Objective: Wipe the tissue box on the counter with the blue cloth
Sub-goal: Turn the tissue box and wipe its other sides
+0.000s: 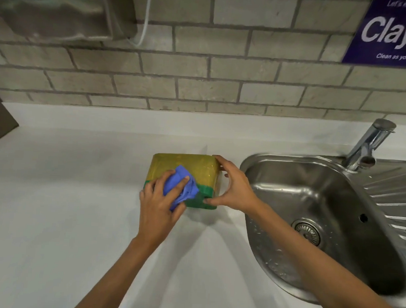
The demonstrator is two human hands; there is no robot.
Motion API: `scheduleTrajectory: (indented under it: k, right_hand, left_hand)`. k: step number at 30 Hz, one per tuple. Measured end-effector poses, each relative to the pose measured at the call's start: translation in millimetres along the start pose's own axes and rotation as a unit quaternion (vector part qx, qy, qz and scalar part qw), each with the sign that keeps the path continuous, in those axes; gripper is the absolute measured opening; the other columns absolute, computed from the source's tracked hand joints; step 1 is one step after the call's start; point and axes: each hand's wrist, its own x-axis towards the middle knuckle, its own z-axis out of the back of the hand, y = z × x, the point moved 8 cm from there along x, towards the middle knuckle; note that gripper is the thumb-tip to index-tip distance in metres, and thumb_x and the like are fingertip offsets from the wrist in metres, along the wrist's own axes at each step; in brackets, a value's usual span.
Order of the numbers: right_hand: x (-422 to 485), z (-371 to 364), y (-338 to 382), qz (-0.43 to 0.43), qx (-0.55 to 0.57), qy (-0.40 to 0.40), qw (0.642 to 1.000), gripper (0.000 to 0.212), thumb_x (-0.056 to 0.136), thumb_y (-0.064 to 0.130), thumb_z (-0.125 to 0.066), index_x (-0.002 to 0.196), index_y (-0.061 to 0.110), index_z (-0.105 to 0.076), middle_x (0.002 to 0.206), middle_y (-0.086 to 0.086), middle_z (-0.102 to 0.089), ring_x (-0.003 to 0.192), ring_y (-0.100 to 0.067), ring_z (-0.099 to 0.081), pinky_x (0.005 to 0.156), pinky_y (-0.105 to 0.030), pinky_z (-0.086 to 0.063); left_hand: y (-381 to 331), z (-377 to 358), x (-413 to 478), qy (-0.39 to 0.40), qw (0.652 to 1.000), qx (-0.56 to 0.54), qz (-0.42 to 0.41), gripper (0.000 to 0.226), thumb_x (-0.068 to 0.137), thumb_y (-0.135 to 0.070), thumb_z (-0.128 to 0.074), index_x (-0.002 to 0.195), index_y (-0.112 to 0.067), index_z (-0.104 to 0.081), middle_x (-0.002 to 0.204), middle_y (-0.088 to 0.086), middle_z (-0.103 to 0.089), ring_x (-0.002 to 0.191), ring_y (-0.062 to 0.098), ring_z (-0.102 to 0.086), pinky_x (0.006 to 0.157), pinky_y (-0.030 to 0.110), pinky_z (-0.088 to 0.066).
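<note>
The tissue box [196,165], yellow on top with a green band along its near side, sits on the white counter [61,204] just left of the sink. My left hand [157,208] presses a bunched blue cloth [179,186] against the box's top near-left part, fingers curled over the cloth. My right hand [235,187] grips the box's right end, fingers on the far corner and thumb on the near green edge. The cloth and my left hand hide the near-left corner of the box.
A steel sink [313,209] with a drain and ribbed drainer lies right of the box, its tap [368,146] at the back. A metal dispenser [58,6] hangs on the brick wall at upper left. A blue sign [395,32] is at upper right.
</note>
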Motion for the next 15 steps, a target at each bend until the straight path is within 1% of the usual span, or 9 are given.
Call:
scheduleTrajectory:
  k: [3,5,7,9,12,14,15]
  right_hand:
    - [1,-1,2,0.004,0.005,0.0,1.0,0.11,0.048,0.032,-0.088,0.141,0.025,-0.03,0.132,0.0,-0.048,0.116,-0.013,-0.047,0.096,-0.026,-0.04]
    - [2,-3,4,0.009,0.002,-0.001,1.0,0.109,0.048,0.033,-0.087,0.14,0.025,-0.03,0.13,0.0,-0.047,0.114,-0.013,-0.047,0.094,-0.024,-0.039]
    - [2,-3,6,0.012,0.001,-0.008,1.0,0.109,0.048,0.032,-0.087,0.14,0.025,-0.031,0.128,0.001,-0.048,0.113,-0.013,-0.049,0.092,-0.023,-0.039]
    - [-1,-4,6,0.012,0.012,-0.01,1.0,0.108,0.047,0.033,-0.088,0.14,0.026,-0.032,0.127,0.004,-0.048,0.111,-0.011,-0.05,0.091,-0.021,-0.039]
    - [-5,-6,7,0.02,0.032,-0.004,0.999,0.103,0.047,0.036,-0.085,0.136,0.031,-0.035,0.124,0.012,-0.048,0.107,-0.003,-0.052,0.087,-0.014,-0.041]
    - [-6,-4,6,0.018,0.04,-0.017,0.999,0.101,0.046,0.037,-0.084,0.135,0.032,-0.037,0.123,0.014,-0.049,0.106,0.0,-0.052,0.088,-0.01,-0.042]
    - [-6,-3,6,0.017,0.039,-0.024,0.999,0.102,0.045,0.036,-0.085,0.135,0.03,-0.037,0.124,0.013,-0.05,0.107,0.0,-0.052,0.089,-0.007,-0.04]
  left_hand:
    - [28,10,1,-0.019,0.995,-0.024,0.093,0.047,0.07,-0.03,-0.047,0.108,-0.016,-0.071,0.123,0.02,-0.06,0.095,0.043,-0.055,0.076,0.044,-0.044]
    - [31,14,2,-0.035,0.989,-0.039,0.139,0.047,0.07,-0.03,-0.045,0.104,-0.012,-0.072,0.122,0.021,-0.06,0.095,0.046,-0.055,0.076,0.045,-0.044]
    - [8,13,4,-0.03,0.992,-0.033,0.115,0.046,0.07,-0.031,-0.047,0.104,-0.014,-0.072,0.12,0.02,-0.062,0.091,0.044,-0.057,0.074,0.044,-0.046]
    - [-25,5,8,-0.001,0.998,-0.014,0.059,0.045,0.07,-0.033,-0.051,0.107,-0.02,-0.072,0.119,0.015,-0.064,0.089,0.039,-0.06,0.072,0.04,-0.047]
    - [-55,-9,24,0.017,0.999,0.034,0.013,0.044,0.067,-0.033,-0.064,0.11,-0.026,-0.07,0.116,0.012,-0.067,0.091,0.034,-0.064,0.073,0.041,-0.05]
    - [-54,-14,35,0.015,0.999,0.038,0.029,0.046,0.067,-0.029,-0.069,0.113,-0.026,-0.068,0.118,0.012,-0.065,0.095,0.035,-0.062,0.077,0.043,-0.048]
    - [-46,-15,38,0.012,0.998,0.022,0.056,0.045,0.072,-0.028,-0.066,0.117,-0.026,-0.066,0.123,0.012,-0.062,0.1,0.035,-0.059,0.081,0.042,-0.044]
